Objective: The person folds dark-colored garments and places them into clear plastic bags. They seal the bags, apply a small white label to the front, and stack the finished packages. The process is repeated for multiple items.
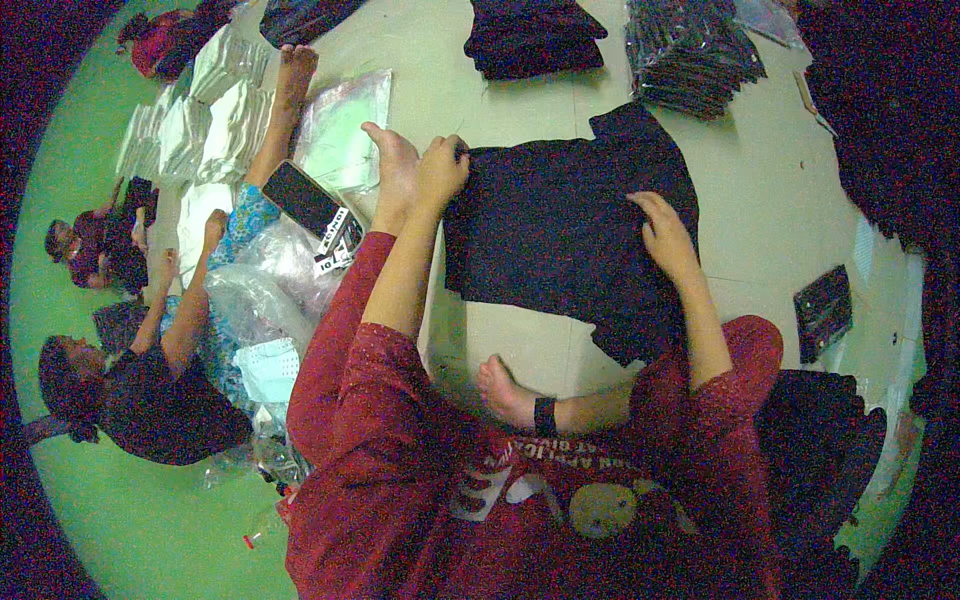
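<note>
Head view: dark garment (560, 220) spread on floor (755, 200); left grip (443, 172) curled round its edge, right grip (668, 237) loosely open on top; phone (304, 197), plastic bags (250, 300) crowding left; far right's too murky.

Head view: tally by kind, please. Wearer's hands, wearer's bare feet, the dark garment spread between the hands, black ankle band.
Left hand and right hand: 2
Left foot and right foot: 2
Dark garment: 1
Black ankle band: 1
Total: 6
</note>
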